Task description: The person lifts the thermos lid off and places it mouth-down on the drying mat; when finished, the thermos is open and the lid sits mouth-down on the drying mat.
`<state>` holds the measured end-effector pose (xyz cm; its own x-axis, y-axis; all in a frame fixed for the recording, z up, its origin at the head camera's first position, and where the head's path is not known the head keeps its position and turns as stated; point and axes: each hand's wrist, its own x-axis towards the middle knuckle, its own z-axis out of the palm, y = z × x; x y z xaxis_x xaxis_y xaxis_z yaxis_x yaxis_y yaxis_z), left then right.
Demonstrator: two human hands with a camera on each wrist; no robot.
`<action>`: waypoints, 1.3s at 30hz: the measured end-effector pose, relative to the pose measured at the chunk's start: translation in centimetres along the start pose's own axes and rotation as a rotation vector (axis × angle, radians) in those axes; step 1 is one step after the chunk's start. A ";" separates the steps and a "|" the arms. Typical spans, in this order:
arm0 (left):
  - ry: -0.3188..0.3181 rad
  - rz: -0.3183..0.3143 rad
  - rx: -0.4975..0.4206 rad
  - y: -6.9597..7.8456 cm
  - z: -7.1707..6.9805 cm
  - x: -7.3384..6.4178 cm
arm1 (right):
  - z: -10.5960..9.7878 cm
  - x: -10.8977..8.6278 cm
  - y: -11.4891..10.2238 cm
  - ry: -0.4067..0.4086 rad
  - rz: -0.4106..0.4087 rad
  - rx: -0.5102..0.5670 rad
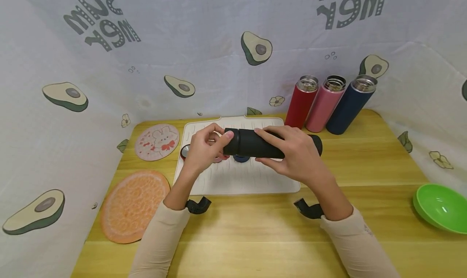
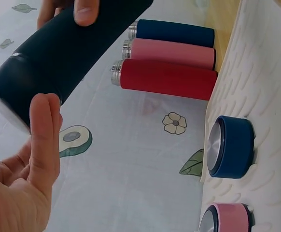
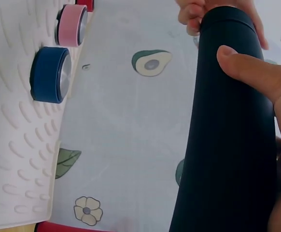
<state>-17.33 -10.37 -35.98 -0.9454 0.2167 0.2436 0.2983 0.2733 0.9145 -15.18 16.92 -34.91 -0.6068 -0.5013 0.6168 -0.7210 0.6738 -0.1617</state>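
A black thermos point(image 1: 260, 143) is held up sideways over a white ribbed mat point(image 1: 251, 180), its lid end toward the left. My right hand point(image 1: 299, 152) grips the body, the thumb point(image 3: 237, 63) lying along it in the right wrist view. At the other end my left hand point(image 1: 204, 148) holds the black lid point(image 1: 230, 142) between thumb and fingers. A thin seam shows between lid and body. Behind the left hand and thermos, a red-rimmed lid point(image 1: 184, 151), a pink lid point(image 2: 232, 217) and a blue lid point(image 2: 237, 147) sit on the mat.
Red point(image 1: 300, 103), pink point(image 1: 324, 105) and navy point(image 1: 350, 107) lidless thermoses stand upright at the back right. A rabbit-print round mat point(image 1: 157, 142) and an orange-slice mat point(image 1: 135, 205) lie at the left. A green bowl point(image 1: 441, 207) stands at the right edge.
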 end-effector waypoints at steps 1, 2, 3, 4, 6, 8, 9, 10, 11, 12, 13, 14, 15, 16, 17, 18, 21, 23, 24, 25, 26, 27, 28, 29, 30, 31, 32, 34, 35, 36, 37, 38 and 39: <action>0.003 -0.004 0.017 0.0 0.0 0.0 | 0.0 0.0 0.0 -0.004 0.000 0.001; -0.002 0.004 0.029 -0.1 0.0 0.1 | 0.0 0.0 0.0 -0.010 0.006 0.004; -0.015 0.023 0.039 -0.1 0.0 0.1 | 0.0 0.0 0.0 -0.017 0.016 0.011; -0.036 0.053 0.038 -0.1 -0.1 0.2 | 0.0 0.0 0.0 -0.026 0.030 0.018; -0.099 0.127 -0.007 -0.2 -0.5 0.4 | -0.2 -0.1 0.1 -0.050 0.067 0.039; -0.181 0.202 -0.076 -0.2 -1.0 0.5 | -0.4 -0.2 0.2 -0.074 0.108 0.063; -0.219 0.239 -0.109 -0.2 -1.2 0.5 | -0.5 -0.2 0.2 -0.086 0.126 0.074; -0.253 0.267 -0.137 -0.2 -1.4 0.6 | -0.6 -0.2 0.3 -0.098 0.141 0.084; -0.280 0.291 -0.156 -0.2 -1.6 0.6 | -0.7 -0.3 0.4 -0.108 0.153 0.093; -0.303 0.311 -0.162 -0.2 -1.7 0.5 | -0.8 -0.3 0.5 -0.115 0.161 0.099; -0.319 0.329 -0.163 -0.2 -1.8 0.5 | -0.8 -0.3 0.5 -0.121 0.165 0.105; -0.333 0.342 -0.169 -0.2 -1.8 0.5 | -0.9 -0.3 0.6 -0.126 0.166 0.108; -0.346 0.351 -0.181 -0.1 -1.7 0.5 | -0.9 -0.4 0.6 -0.131 0.166 0.111; -0.359 0.354 -0.191 -0.1 -1.7 0.5 | -0.9 -0.4 0.7 -0.136 0.165 0.111; -0.371 0.357 -0.201 -0.1 -1.6 0.5 | -0.9 -0.4 0.7 -0.139 0.163 0.111; -0.381 0.358 -0.210 0.0 -1.6 0.5 | -1.0 -0.4 0.7 -0.142 0.161 0.111; -0.397 0.353 -0.225 0.0 -1.4 0.4 | -1.0 -0.5 0.8 -0.148 0.162 0.111; -0.393 0.347 -0.224 0.0 -1.4 0.4 | -1.1 -0.5 0.8 -0.149 0.162 0.109; -0.388 0.342 -0.224 0.0 -1.3 0.4 | -1.1 -0.5 0.8 -0.148 0.162 0.108; -0.382 0.334 -0.225 0.0 -1.3 0.4 | -1.1 -0.5 0.8 -0.147 0.159 0.107; -0.374 0.326 -0.223 0.0 -1.3 0.4 | -1.1 -0.5 0.8 -0.146 0.157 0.106; -0.366 0.316 -0.221 0.0 -1.3 0.4 | -1.1 -0.4 0.8 -0.144 0.153 0.104; -0.357 0.304 -0.216 0.0 -1.3 0.4 | -1.1 -0.4 0.8 -0.142 0.149 0.102; -0.345 0.288 -0.205 0.1 -1.2 0.4 | -1.1 -0.4 0.8 -0.140 0.146 0.100; -0.333 0.272 -0.194 0.1 -1.2 0.4 | -1.1 -0.4 0.7 -0.138 0.141 0.098; -0.320 0.254 -0.180 0.1 -1.2 0.3 | -1.1 -0.4 0.7 -0.136 0.137 0.096; -0.304 0.235 -0.160 0.2 -1.2 0.3 | -1.2 -0.4 0.7 -0.134 0.134 0.094; -0.270 0.188 -0.124 0.2 -1.1 0.2 | -1.2 -0.3 0.6 -0.131 0.127 0.092; -0.251 0.162 -0.107 0.3 -1.1 0.2 | -1.2 -0.3 0.5 -0.130 0.125 0.091; -0.234 0.140 -0.094 0.3 -1.1 0.2 | -1.2 -0.3 0.5 -0.130 0.123 0.089; -0.218 0.117 -0.081 0.3 -1.0 0.2 | -1.3 -0.3 0.4 -0.132 0.122 0.087; -0.203 0.094 -0.072 0.3 -1.0 0.2 | -1.3 -0.3 0.4 -0.134 0.121 0.085; -0.192 0.074 -0.068 0.3 -0.9 0.1 | -1.3 -0.3 0.4 -0.136 0.120 0.083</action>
<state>-17.49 -11.09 -35.36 -0.8770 0.4100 0.2507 0.3501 0.1877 0.9177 -14.87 18.01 -34.15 -0.7256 -0.4925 0.4805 -0.6624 0.6889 -0.2944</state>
